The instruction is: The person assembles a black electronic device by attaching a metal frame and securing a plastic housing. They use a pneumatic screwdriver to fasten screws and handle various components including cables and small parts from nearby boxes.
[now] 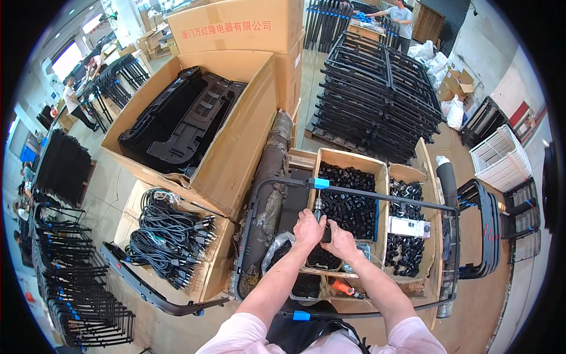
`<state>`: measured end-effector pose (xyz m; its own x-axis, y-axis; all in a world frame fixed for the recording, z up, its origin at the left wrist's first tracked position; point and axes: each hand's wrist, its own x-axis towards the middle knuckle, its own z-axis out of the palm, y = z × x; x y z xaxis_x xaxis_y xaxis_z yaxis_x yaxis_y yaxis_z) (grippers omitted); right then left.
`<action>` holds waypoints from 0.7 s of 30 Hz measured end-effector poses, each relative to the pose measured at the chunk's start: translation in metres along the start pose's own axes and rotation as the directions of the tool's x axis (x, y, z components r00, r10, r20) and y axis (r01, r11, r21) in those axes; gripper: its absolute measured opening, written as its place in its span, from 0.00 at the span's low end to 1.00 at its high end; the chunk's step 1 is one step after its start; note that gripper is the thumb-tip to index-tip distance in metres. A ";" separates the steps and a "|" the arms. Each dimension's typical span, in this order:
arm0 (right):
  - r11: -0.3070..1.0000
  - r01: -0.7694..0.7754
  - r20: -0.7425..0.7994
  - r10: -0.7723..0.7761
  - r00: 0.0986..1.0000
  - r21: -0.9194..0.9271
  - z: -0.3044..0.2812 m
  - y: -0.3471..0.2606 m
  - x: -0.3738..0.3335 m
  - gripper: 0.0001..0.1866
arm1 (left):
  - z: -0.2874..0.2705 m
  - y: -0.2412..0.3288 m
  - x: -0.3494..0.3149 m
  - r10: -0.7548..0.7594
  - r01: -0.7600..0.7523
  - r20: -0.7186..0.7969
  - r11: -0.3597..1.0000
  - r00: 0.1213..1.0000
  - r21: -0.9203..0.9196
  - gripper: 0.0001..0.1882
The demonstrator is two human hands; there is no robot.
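My left hand and my right hand meet over a slim tool with a silver tip, held upright under the top bar of a black metal frame. The left hand grips the tool's body. My right hand closes on its lower end. The frame is a large rounded rectangle with blue tape on its top bar and another blue tape piece on its bottom bar. It lies over wooden boxes of small black parts.
A cardboard box of coiled black cables sits at left, a large carton of black moulded panels behind it. Stacked black frames stand at the back. An orange-handled tool lies below my hands. People work at far left and top right.
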<state>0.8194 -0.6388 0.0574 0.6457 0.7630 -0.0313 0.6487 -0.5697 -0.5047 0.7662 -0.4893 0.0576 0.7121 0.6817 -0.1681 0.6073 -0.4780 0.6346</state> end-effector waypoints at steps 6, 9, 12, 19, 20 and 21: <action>1.000 0.013 -0.014 -0.013 1.000 -0.006 -0.001 0.002 0.005 0.47 | -0.001 0.004 0.005 -0.042 0.043 0.020 0.998 0.999 -0.038 0.34; 1.000 -0.007 -0.005 0.007 1.000 -0.001 -0.005 -0.002 0.008 0.47 | -0.002 0.005 0.008 -0.047 0.047 0.017 0.999 0.999 -0.022 0.34; 1.000 -0.005 0.013 0.005 1.000 -0.001 -0.010 -0.007 0.010 0.43 | -0.001 0.005 0.011 -0.041 0.041 0.005 0.999 0.999 -0.017 0.34; 0.998 0.055 0.028 -0.055 0.998 -0.007 -0.005 -0.011 0.008 0.34 | 0.001 0.002 0.013 -0.022 0.022 0.016 1.000 1.000 -0.007 0.35; 1.000 0.024 0.038 -0.024 0.999 0.006 -0.006 -0.014 0.006 0.34 | 0.000 0.002 0.012 -0.028 0.028 0.023 1.000 0.999 -0.007 0.35; 1.000 0.021 0.032 -0.021 0.999 0.008 -0.006 -0.015 0.005 0.33 | 0.000 0.001 0.010 -0.033 0.033 0.030 0.999 0.999 -0.008 0.35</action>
<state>0.8147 -0.6283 0.0699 0.6188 0.7840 -0.0483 0.6586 -0.5513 -0.5122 0.7746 -0.4829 0.0567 0.7018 0.6804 -0.2113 0.6278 -0.4504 0.6348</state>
